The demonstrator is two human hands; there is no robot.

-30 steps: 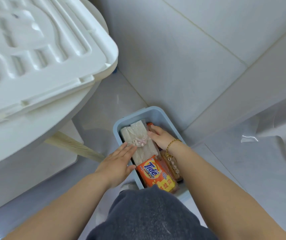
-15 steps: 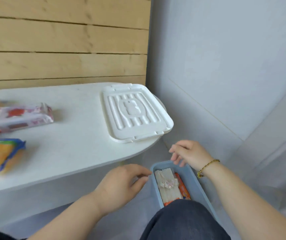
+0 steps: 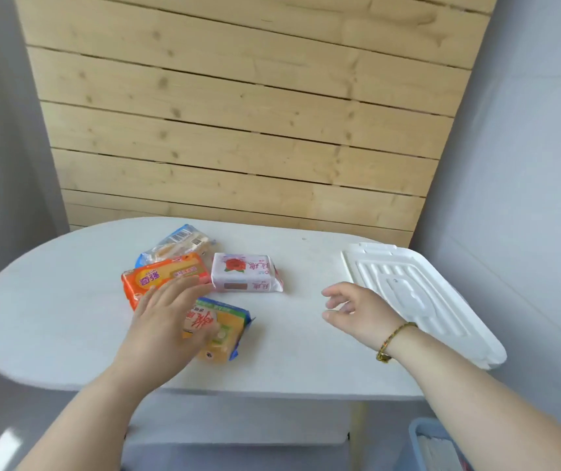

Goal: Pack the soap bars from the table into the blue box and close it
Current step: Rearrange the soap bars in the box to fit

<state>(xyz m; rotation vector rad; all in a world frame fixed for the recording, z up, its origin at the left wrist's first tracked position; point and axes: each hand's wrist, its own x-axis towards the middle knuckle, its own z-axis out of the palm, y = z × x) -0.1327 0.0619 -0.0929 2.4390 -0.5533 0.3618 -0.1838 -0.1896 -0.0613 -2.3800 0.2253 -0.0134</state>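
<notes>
While the left hand (image 3: pixel 167 321) lies spread with fingers nearly flat over 2 soap bars left of frame centre, its grip is wide and closes on nothing: the fingertips cover the near edge of the orange bar (image 3: pixel 165 275) and the palm covers the left part of the yellow bar (image 3: pixel 221 329) in its blue-edged wrapper. Whether the palm presses on the wrappers cannot be told. The right hand (image 3: pixel 357 311) hovers at centre right with fingers loosely curled, a half-open grip holding nothing, a bracelet (image 3: pixel 394 339) on its wrist.

A white bar (image 3: pixel 245 272) with a red flower lies just right of the orange one, and a clear-wrapped bar (image 3: pixel 179 244) sits behind them. The tabletop (image 3: pixel 61 300) is bare to the left of the cluster and between the 2 hands. The white lid (image 3: pixel 418 297) lies at the right end of the tabletop, its near corner overhanging the edge.

At the lower right of the frame, below the tabletop edge, a corner of the blue box (image 3: pixel 423 436) shows, open, with something pale inside that is mostly hidden by the right forearm.
</notes>
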